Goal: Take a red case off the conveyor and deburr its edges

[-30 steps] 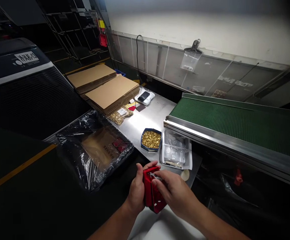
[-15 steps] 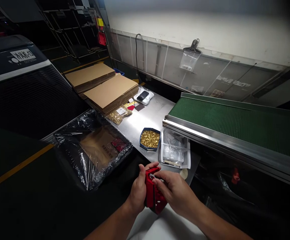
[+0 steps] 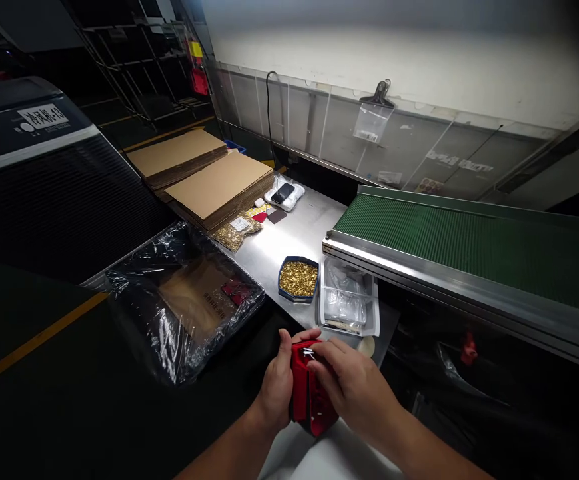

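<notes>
A red case [image 3: 305,393] stands on edge in front of me, just below the steel table's near edge. My left hand [image 3: 275,385] is wrapped round its left side, thumb over the top. Fingers of my right hand [image 3: 353,387] curl over the case's top right, pinching a small silvery piece [image 3: 308,352] at the upper edge. Just beyond my hands sit a blue dish of small gold parts [image 3: 298,279] and a clear plastic tray [image 3: 349,303] with bags in it.
A carton lined with black plastic film [image 3: 184,300] stands to the left. Flat cardboard stacks [image 3: 216,181], a bag of gold parts [image 3: 236,230] and a phone [image 3: 283,193] lie further back. A green conveyor belt [image 3: 469,240] runs along the right. A dark machine [image 3: 44,180] stands far left.
My right hand has slid further over the top of the red case, covering more of its right face. The left hand keeps its hold.
</notes>
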Available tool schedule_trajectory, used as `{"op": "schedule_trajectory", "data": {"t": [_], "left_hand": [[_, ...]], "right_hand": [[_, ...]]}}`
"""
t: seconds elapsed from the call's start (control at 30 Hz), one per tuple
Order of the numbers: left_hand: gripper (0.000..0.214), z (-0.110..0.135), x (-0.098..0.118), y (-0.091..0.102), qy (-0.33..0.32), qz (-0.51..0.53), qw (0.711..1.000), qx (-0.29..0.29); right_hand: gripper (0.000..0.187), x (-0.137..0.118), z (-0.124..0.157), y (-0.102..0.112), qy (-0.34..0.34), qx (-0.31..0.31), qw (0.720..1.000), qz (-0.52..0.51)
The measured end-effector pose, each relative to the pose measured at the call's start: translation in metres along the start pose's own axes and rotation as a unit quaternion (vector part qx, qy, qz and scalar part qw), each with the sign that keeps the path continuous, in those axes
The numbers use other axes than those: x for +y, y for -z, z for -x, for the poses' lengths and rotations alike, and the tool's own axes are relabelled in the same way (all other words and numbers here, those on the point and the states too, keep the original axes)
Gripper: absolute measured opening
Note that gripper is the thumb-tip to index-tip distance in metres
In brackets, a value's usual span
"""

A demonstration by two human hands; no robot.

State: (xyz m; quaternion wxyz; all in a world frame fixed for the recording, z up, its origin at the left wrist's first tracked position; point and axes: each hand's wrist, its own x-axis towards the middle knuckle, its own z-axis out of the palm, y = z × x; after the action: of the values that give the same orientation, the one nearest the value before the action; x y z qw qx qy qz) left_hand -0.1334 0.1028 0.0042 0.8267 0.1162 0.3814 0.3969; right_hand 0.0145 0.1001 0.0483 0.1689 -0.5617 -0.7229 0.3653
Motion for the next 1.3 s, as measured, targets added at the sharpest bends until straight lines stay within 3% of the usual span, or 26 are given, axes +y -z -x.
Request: {"op": "schedule_trajectory", "data": {"t": [0.37,0.53,0.7,0.87,0.93,1.03,1.2,1.3], "left_hand": [[0.074,0.004,0.001,0.002,0.007,-0.100,0.995,0.028],[0.080,0.006,0.001,0.002,0.007,-0.112,0.993,0.027],[0.078,0.008,-0.003,0.002,0.006,-0.126,0.992,0.029],[0.070,0.005,-0.004,0.000,0.010,-0.049,0.999,0.019],[0.069,0.003,-0.003,0.000,0.022,0.016,1.000,-0.004],[0.073,0.003,0.001,0.003,0.057,0.101,0.992,-0.059],[0.072,0.008,0.004,0.008,0.053,0.170,0.977,-0.116],[0.065,0.012,0.004,0.013,0.029,0.191,0.979,-0.065]], "right_hand": [[0.032,0.001,0.000,0.000,0.061,0.003,0.993,0.097],[0.028,0.004,0.002,-0.003,0.089,0.034,0.993,0.070],[0.029,0.004,0.001,0.000,0.097,0.011,0.994,0.056],[0.023,0.010,0.006,0.008,0.071,0.044,0.994,-0.071],[0.023,0.025,0.006,0.009,0.024,0.102,0.988,-0.114],[0.034,0.071,-0.002,-0.002,-0.075,0.163,0.979,-0.099],[0.039,0.171,-0.015,-0.049,-0.180,0.092,0.979,0.013],[0.032,0.216,-0.016,-0.074,-0.219,0.057,0.972,0.065]]}}
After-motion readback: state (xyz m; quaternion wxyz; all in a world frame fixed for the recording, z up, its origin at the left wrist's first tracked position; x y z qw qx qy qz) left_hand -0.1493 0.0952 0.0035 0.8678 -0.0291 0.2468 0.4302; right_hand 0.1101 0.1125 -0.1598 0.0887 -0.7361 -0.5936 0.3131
